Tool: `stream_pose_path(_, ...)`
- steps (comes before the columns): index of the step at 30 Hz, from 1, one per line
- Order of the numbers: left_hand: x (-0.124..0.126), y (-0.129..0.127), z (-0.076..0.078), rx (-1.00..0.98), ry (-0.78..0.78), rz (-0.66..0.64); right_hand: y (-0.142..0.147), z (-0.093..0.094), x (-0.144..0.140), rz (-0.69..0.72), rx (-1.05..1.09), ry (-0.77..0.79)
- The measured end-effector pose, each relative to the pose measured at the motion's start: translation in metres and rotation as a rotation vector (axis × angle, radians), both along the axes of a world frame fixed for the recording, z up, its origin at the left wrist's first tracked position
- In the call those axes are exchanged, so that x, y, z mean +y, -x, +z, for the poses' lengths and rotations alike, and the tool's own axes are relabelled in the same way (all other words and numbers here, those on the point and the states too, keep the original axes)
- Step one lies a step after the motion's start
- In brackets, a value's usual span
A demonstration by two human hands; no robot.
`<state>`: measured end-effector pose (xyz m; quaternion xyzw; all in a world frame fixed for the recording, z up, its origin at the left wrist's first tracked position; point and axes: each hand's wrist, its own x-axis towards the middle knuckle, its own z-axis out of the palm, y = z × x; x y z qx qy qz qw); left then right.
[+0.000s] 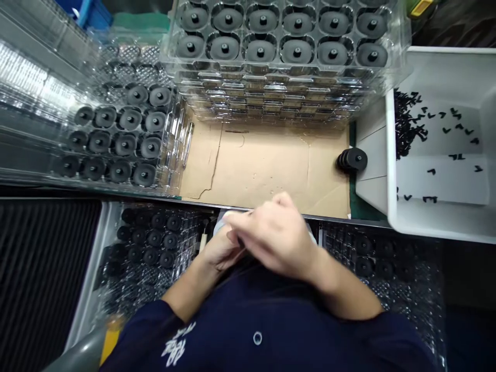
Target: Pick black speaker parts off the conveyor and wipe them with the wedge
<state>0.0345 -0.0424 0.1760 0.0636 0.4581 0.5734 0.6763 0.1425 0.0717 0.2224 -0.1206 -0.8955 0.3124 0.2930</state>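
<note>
Hands (271,237) clasped together, small pale part (221,223) between

We are holding our right hand (281,235) curled over our left hand (222,248), both forearms bending inward and meeting close before our chest.

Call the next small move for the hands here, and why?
Probably part the hands and show the piece. The right hand lies over the left hand at the table edge, pinching something pale and blurred that I can't identify. The cardboard sheet just ahead has bare room to set it down, and a small stack of black discs sits at its right edge.
</note>
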Motion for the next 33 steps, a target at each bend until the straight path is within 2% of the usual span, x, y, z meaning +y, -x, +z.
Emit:
stream_pose_path(2, 0.003, 0.001, 0.004, -0.152, -0.045, -0.035, -0.003, -0.024, 0.023, -0.081, -0.053, 0.267)
stream_pose_path(4, 0.004, 0.002, 0.006, -0.309, -0.065, -0.041, -0.01, -0.059, 0.051, -0.237, -0.152, 0.512)
stream_pose_path(5, 0.005, 0.002, 0.006, -0.37, -0.072, -0.042, -0.016, -0.078, 0.063, -0.306, -0.229, 0.548)
stream_pose_path(7, 0.004, 0.003, 0.005, -0.447, -0.092, -0.052, -0.027, -0.112, 0.079, -0.473, -0.325, 0.493)
stream_pose_path(9, 0.004, 0.004, 0.004, -0.508, -0.124, -0.055, -0.039, -0.134, 0.081, -0.609, -0.326, 0.416)
stream_pose_path(10, 0.004, 0.003, 0.003, -0.535, -0.137, -0.053, -0.044, -0.139, 0.078, -0.654, -0.302, 0.395)
stream_pose_path(13, 0.007, 0.003, 0.003, -0.585, -0.146, -0.046, -0.053, -0.132, 0.062, -0.688, -0.219, 0.378)
stream_pose_path(17, 0.011, 0.002, 0.007, -0.577, -0.128, -0.058, -0.053, -0.099, 0.048, -0.52, -0.134, 0.422)
stream_pose_path(19, 0.011, 0.002, 0.007, -0.526, -0.131, -0.101, -0.052, -0.087, 0.045, -0.491, -0.108, 0.48)
stream_pose_path(21, 0.009, 0.001, 0.007, -0.411, -0.172, -0.139, -0.052, -0.082, 0.042, -0.502, -0.08, 0.559)
stream_pose_path(23, 0.007, 0.001, 0.005, -0.187, -0.256, -0.137, -0.052, -0.082, 0.04, -0.5, -0.078, 0.641)
stream_pose_path(24, 0.006, 0.001, 0.003, -0.013, -0.312, -0.123, -0.053, -0.083, 0.038, -0.489, -0.086, 0.678)
stream_pose_path(26, 0.005, 0.002, 0.001, 0.456, -0.451, -0.088, -0.054, -0.084, 0.035, -0.46, -0.103, 0.731)
stream_pose_path(28, 0.006, 0.005, -0.002, 0.929, -0.58, -0.074, -0.055, -0.081, 0.031, -0.44, -0.108, 0.748)
stream_pose_path(29, 0.008, 0.006, -0.003, 1.1, -0.625, -0.078, -0.056, -0.078, 0.028, -0.439, -0.106, 0.746)
stream_pose_path(31, 0.01, 0.009, -0.005, 1.28, -0.658, -0.111, -0.055, -0.069, 0.022, -0.439, -0.092, 0.737)
stream_pose_path(33, 0.01, 0.011, -0.006, 1.335, -0.643, -0.145, -0.054, -0.058, 0.015, -0.412, -0.056, 0.743)
